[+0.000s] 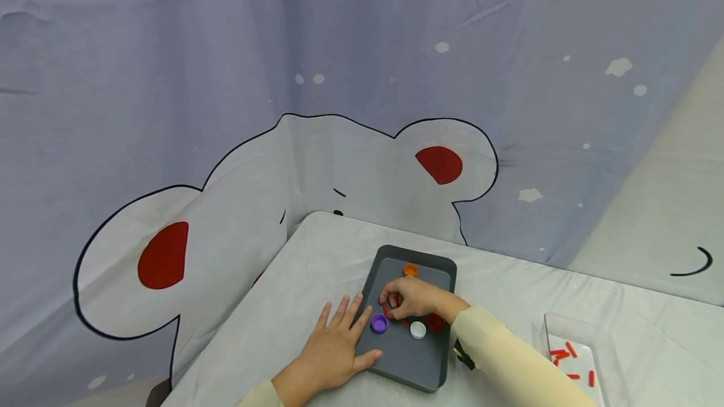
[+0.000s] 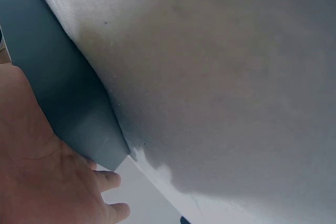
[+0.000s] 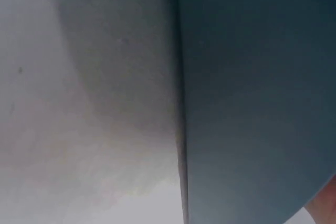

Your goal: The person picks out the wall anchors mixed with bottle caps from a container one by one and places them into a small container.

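A dark grey tray (image 1: 399, 363) lies on the table in the head view, its side wall (image 2: 63, 72) also filling part of the left wrist view. My left hand (image 1: 334, 347) rests at the tray's left edge with fingers spread. Over the tray, my right hand (image 1: 415, 298) pinches a small red stick (image 1: 386, 310) between thumb and index finger. A second red stick (image 1: 404, 323) lies just below the thumb. Around them in the tray are an orange cap (image 1: 410, 270), a purple cap (image 1: 379, 323), a white cap (image 1: 418, 330) and a red cap (image 1: 435, 322), partly under the right wrist.
A clear plastic box (image 1: 611, 357) with several red sticks (image 1: 571, 350) stands to the right. White cloth (image 1: 498, 281) covers the table. Printed fabric (image 1: 362, 49) hangs behind it and on the left. The right wrist view shows mostly the tray's outer wall (image 3: 252, 87).
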